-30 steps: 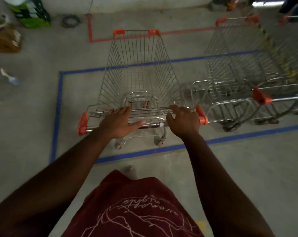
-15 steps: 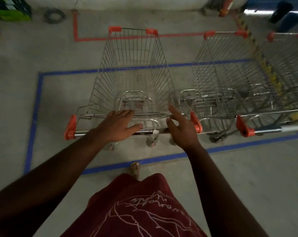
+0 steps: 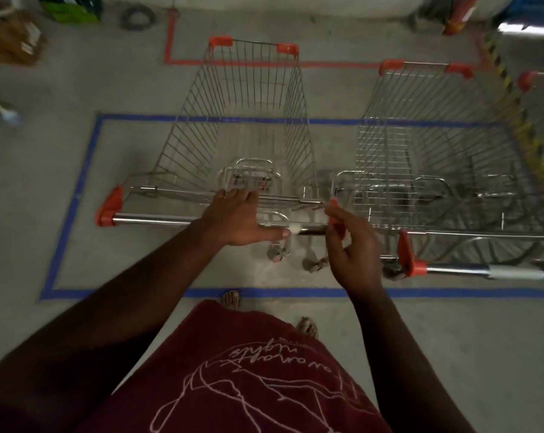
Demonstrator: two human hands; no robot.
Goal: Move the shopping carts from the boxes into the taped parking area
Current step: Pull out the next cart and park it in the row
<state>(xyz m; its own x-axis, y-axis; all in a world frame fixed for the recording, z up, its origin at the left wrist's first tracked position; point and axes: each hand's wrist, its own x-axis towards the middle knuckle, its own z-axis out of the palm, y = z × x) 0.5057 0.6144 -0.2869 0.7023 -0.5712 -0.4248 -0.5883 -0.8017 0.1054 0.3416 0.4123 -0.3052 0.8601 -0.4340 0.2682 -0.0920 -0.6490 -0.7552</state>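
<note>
1. Two hands are at the near cart [image 3: 242, 126]: the left hand [image 3: 236, 218] lies flat with straight fingers on its handle bar [image 3: 152, 219]; the right hand [image 3: 353, 251] hovers just off the bar's right end, fingers loosely spread, holding nothing.
2. Three carts show; the second cart [image 3: 420, 145] stands just right of the near cart, a third cart [image 3: 528, 81] beyond it at the frame's right edge.
3. One blue tape rectangle [image 3: 77, 195] on the floor surrounds the near cart.
</note>
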